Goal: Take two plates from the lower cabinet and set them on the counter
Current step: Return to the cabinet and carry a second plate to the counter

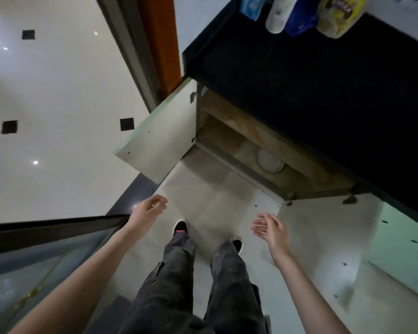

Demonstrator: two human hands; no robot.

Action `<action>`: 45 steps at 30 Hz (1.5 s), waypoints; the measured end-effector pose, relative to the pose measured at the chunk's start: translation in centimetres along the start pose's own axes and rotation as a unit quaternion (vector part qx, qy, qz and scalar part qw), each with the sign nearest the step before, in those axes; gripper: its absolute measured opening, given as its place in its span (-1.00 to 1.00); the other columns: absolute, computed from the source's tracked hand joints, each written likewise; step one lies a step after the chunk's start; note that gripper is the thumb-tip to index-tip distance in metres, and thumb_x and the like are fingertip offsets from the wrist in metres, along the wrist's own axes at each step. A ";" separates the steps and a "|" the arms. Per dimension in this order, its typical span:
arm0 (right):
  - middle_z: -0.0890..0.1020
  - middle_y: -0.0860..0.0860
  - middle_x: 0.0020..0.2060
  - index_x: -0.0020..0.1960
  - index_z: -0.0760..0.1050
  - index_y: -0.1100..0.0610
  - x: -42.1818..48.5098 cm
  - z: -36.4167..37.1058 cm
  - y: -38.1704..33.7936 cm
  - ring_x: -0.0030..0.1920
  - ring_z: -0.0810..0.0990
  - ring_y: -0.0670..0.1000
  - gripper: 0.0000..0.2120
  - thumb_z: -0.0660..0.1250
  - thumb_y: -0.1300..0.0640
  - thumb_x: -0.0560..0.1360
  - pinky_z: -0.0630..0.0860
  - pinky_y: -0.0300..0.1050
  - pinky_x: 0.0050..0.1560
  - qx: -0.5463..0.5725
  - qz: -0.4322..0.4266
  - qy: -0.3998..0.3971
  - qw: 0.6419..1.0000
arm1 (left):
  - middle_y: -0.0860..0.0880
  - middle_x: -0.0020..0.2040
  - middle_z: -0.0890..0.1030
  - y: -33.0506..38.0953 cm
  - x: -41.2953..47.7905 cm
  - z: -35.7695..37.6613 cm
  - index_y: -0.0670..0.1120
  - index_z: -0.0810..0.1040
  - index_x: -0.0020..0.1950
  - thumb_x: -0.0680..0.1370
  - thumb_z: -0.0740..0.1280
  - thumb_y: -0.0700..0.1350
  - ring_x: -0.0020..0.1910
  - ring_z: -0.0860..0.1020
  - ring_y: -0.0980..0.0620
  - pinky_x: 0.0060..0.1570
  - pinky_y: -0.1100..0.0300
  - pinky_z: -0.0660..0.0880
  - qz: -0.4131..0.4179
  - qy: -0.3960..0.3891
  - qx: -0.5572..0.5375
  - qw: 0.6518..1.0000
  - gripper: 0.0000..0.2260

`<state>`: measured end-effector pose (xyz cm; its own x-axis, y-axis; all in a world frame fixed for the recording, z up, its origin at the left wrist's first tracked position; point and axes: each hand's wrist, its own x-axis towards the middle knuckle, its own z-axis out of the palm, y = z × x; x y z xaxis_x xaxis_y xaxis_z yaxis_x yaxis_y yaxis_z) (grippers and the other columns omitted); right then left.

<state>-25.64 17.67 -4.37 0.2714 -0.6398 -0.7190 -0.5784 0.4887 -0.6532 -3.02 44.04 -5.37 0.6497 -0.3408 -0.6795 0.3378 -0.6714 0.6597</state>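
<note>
The lower cabinet [229,131] under the black counter [323,88] stands with both doors swung wide. On its wooden bottom shelf lies a white plate [269,160], partly hidden by the counter's edge; I cannot tell whether it is one plate or a stack. My left hand [148,210] hangs low over the floor, left of the opening, fingers loosely curled and holding nothing. My right hand [270,228] is held out below the cabinet's right side, fingers spread and empty. Both hands are well short of the plate.
The left door [159,138] juts out toward me and the right door [348,237] lies open at the right. Bottles and bags [299,15] crowd the counter's far end. A glass panel with a dark frame [46,249] stands at my left. My feet rest on pale floor tiles.
</note>
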 end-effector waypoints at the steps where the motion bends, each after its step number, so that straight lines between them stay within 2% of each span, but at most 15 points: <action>1: 0.62 0.20 -0.19 -0.01 0.53 0.26 1.2 -0.2 0.1 -0.24 0.61 0.16 -0.76 0.13 0.21 0.66 0.57 0.01 -0.09 0.016 0.002 0.012 1.000 | 0.04 -0.16 0.67 1.2 1.8 1.3 0.16 0.60 -0.17 0.42 0.27 0.11 -0.14 0.60 -0.05 -0.10 0.06 0.45 0.012 -0.015 0.003 1.000 -0.86; 4: 0.62 0.22 -0.17 0.06 0.53 0.31 7.0 -0.5 1.1 -0.22 0.62 0.16 -0.77 0.11 0.25 0.65 0.61 -0.07 -0.15 0.062 0.010 0.040 0.997 | 0.00 -0.12 0.67 3.6 8.2 6.9 0.15 0.61 -0.13 0.41 0.28 0.11 -0.13 0.58 -0.05 -0.06 0.06 0.46 0.047 -0.062 0.013 0.997 -0.85; 6: 0.62 0.22 -0.16 0.09 0.52 0.35 12.4 -0.7 2.3 -0.20 0.62 0.17 -0.76 0.10 0.30 0.64 0.64 -0.17 -0.24 0.089 0.007 0.064 0.994 | -0.05 -0.12 0.63 3.8 13.5 11.9 0.03 0.60 -0.06 0.49 0.30 -0.05 -0.13 0.55 -0.06 -0.10 0.13 0.45 0.057 -0.082 -0.001 0.995 -0.90; 11: 0.62 0.29 -0.01 0.12 0.52 0.37 26.6 -0.6 6.6 -0.03 0.61 0.28 -0.75 0.08 0.32 0.63 0.59 0.04 0.01 0.124 -0.038 0.084 0.988 | -0.09 -0.12 0.58 1.8 26.5 23.6 -0.21 0.58 0.01 0.56 0.24 -0.32 -0.17 0.53 0.06 -0.09 0.17 0.41 0.124 -0.133 -0.015 0.983 -0.86; 13: 0.62 0.30 0.00 0.12 0.51 0.38 32.7 -0.7 8.8 -0.06 0.62 0.27 -0.77 0.10 0.32 0.63 0.63 -0.02 -0.06 0.140 -0.044 0.098 0.984 | -0.13 -0.09 0.52 0.5 31.7 27.6 -0.27 0.51 0.08 0.58 0.15 -0.43 -0.19 0.51 0.05 -0.14 0.23 0.42 0.121 -0.170 -0.053 0.977 -0.80; 20: 0.55 0.34 0.19 0.32 0.38 0.29 53.9 -1.1 16.5 -0.10 0.61 0.19 -0.73 0.11 0.21 0.67 0.55 0.02 -0.07 0.169 -0.038 0.089 0.981 | -0.09 -0.21 0.55 -3.0 49.7 40.8 -0.14 0.46 0.03 0.58 0.20 -0.33 -0.30 0.47 0.03 -0.35 0.35 0.43 0.143 -0.200 -0.066 0.967 -0.88; 22: 0.45 0.36 0.34 0.32 0.33 0.20 58.7 -1.6 17.6 0.13 0.57 0.31 -0.75 0.03 0.21 0.69 0.50 0.13 0.14 0.199 -0.019 0.086 0.976 | -0.11 -0.19 0.54 -3.3 54.2 43.9 -0.07 0.44 -0.04 0.58 0.24 -0.28 -0.33 0.48 0.01 -0.34 0.27 0.44 0.117 -0.199 -0.073 0.970 -0.89; 24: 0.30 0.35 0.48 0.39 0.28 0.18 62.8 -2.7 18.7 0.44 0.33 0.37 -0.68 -0.06 0.19 0.69 0.26 0.23 0.44 0.254 0.025 0.081 0.964 | -0.11 -0.14 0.54 -3.6 58.0 46.5 -0.05 0.42 -0.02 0.60 0.25 -0.24 -0.34 0.48 0.00 -0.32 0.23 0.46 0.115 -0.191 -0.083 0.971 -0.91; 26: 0.25 0.36 0.50 0.27 0.33 0.23 65.9 -3.2 19.9 0.51 0.21 0.38 -0.69 -0.11 0.16 0.70 0.13 0.24 0.51 0.276 0.026 0.090 0.957 | -0.15 -0.09 0.57 -3.8 60.9 48.7 -0.08 0.41 0.09 0.60 0.26 -0.20 -0.29 0.53 -0.03 -0.28 0.19 0.53 0.114 -0.191 -0.095 0.970 -0.90; 29: 0.43 0.39 0.32 0.03 0.39 0.21 68.9 -2.9 21.0 0.27 0.49 0.40 -0.75 -0.02 0.14 0.69 0.41 0.27 0.31 0.309 0.017 0.063 0.949 | -0.21 -0.02 0.57 -4.4 63.6 51.3 -0.09 0.41 0.14 0.58 0.30 -0.18 -0.10 0.57 -0.10 -0.16 0.08 0.60 0.095 -0.210 -0.127 0.965 -0.84; 32: 0.54 0.41 0.08 0.08 0.41 0.19 70.7 -2.7 21.3 -0.04 0.59 0.34 -0.87 0.10 0.20 0.67 0.53 0.23 0.00 0.312 -0.026 0.068 0.947 | -0.20 -0.08 0.59 -4.4 64.6 52.8 -0.14 0.45 0.22 0.57 0.32 -0.23 -0.13 0.59 -0.10 -0.23 0.09 0.65 0.081 -0.234 -0.169 0.954 -0.77; 35: 0.61 0.32 0.02 0.26 0.44 0.10 72.2 -2.9 21.2 -0.03 0.67 0.29 -0.79 0.24 0.16 0.63 0.63 0.12 -0.14 0.299 -0.065 0.055 0.950 | -0.26 0.00 0.62 -3.8 64.8 53.9 -0.18 0.50 0.20 0.55 0.34 -0.26 -0.10 0.63 -0.16 -0.30 0.11 0.67 0.066 -0.265 -0.205 0.940 -0.78; 40: 0.64 0.19 0.12 0.19 0.55 0.00 73.4 -2.7 20.9 0.02 0.69 0.19 -0.66 0.27 0.36 0.56 0.67 0.00 -0.13 0.293 -0.119 0.040 0.948 | -0.27 0.13 0.59 -3.2 65.1 55.2 -0.11 0.55 -0.01 0.48 0.38 -0.37 -0.12 0.63 -0.15 -0.19 -0.01 0.67 0.100 -0.224 -0.195 0.950 -0.81; 42: 0.64 0.23 0.16 0.26 0.57 0.07 73.0 -2.5 21.1 0.08 0.68 0.24 -0.61 0.27 0.41 0.54 0.67 0.09 -0.05 0.296 -0.121 0.045 0.947 | -0.33 0.19 0.58 -3.4 64.6 55.1 -0.17 0.55 0.06 0.46 0.37 -0.42 -0.07 0.62 -0.24 -0.07 -0.12 0.64 0.104 -0.193 -0.187 0.958 -0.75; 45: 0.66 0.18 0.08 0.28 0.54 0.04 68.9 -1.4 21.5 -0.04 0.73 0.19 -0.56 0.23 0.43 0.53 0.69 0.04 -0.15 0.307 -0.109 0.044 0.944 | -0.33 0.18 0.57 -4.5 61.7 53.1 -0.21 0.49 0.30 0.47 0.35 -0.43 -0.11 0.62 -0.20 -0.33 0.04 0.66 0.064 -0.187 -0.237 0.951 -0.59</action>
<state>-20.47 -16.70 -67.65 0.2517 -0.7988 -0.5465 0.0467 0.5740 -0.8175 -0.64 -8.86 -67.30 0.4486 -0.6692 -0.5924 0.5992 -0.2667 0.7549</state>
